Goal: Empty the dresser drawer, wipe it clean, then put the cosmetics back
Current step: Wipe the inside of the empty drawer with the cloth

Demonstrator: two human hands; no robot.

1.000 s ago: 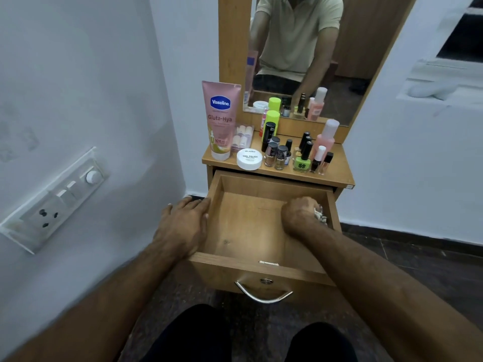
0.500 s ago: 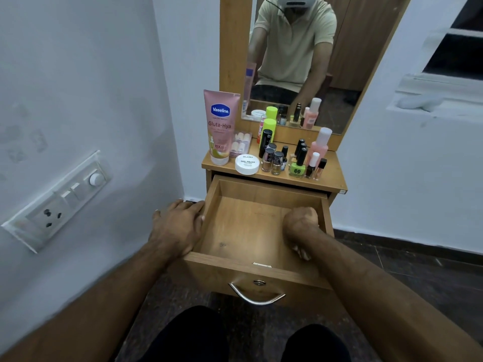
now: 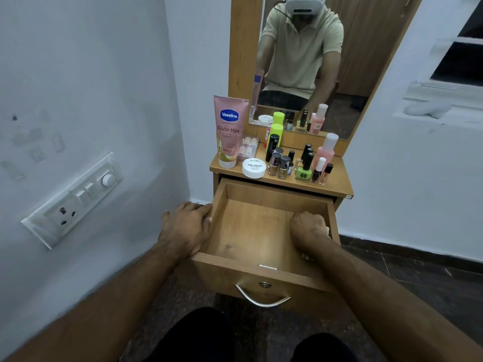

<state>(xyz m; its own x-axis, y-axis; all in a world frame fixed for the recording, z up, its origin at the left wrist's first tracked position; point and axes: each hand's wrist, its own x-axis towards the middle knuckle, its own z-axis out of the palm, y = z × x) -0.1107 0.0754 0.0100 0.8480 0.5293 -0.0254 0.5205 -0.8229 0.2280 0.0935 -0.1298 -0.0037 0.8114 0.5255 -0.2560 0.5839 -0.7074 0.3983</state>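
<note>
The wooden dresser drawer [image 3: 257,232] is pulled out and holds no cosmetics. My left hand [image 3: 187,227] rests on its left wall, fingers over the rim. Inside, at the right wall, my right hand [image 3: 309,231] is curled round a small whitish cloth [image 3: 326,230] that barely shows beneath it. On the dresser top [image 3: 337,184] stand the cosmetics: a pink Vaseline tube [image 3: 228,131], a white nail polish remover jar [image 3: 254,168], a green nail polish bottle [image 3: 304,171], a pink bottle [image 3: 325,150] and several small nail polish bottles [image 3: 279,164].
A mirror [image 3: 308,61] rises behind the dresser top. The white wall on the left carries a switch and socket panel [image 3: 75,198]. A window ledge [image 3: 439,105] is on the right wall. Dark floor [image 3: 423,267] surrounds the dresser; my knees are just below the drawer handle [image 3: 262,297].
My right hand has slid about the right side of the drawer floor with the cloth, toward the front and back to the right wall. My left hand has stayed on the left wall.
</note>
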